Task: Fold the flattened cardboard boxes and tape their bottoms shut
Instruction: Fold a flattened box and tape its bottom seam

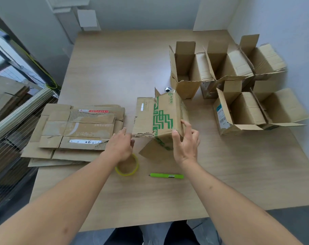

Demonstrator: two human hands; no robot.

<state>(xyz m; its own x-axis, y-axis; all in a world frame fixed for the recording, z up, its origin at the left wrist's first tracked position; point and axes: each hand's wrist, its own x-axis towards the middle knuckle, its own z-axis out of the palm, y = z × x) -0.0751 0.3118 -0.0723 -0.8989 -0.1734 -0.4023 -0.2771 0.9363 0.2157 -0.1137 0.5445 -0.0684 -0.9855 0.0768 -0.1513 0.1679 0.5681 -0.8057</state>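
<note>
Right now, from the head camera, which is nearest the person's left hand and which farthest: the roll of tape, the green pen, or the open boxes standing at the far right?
1. Roll of tape: directly under the left hand, partly hidden by it.
2. Green pen: lying on the table to the right of the tape, nearer the person.
3. Open boxes: standing at the table's far right side, well beyond the right hand.

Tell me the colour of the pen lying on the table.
Bright green; the pen shows clearly in the head view.
</note>
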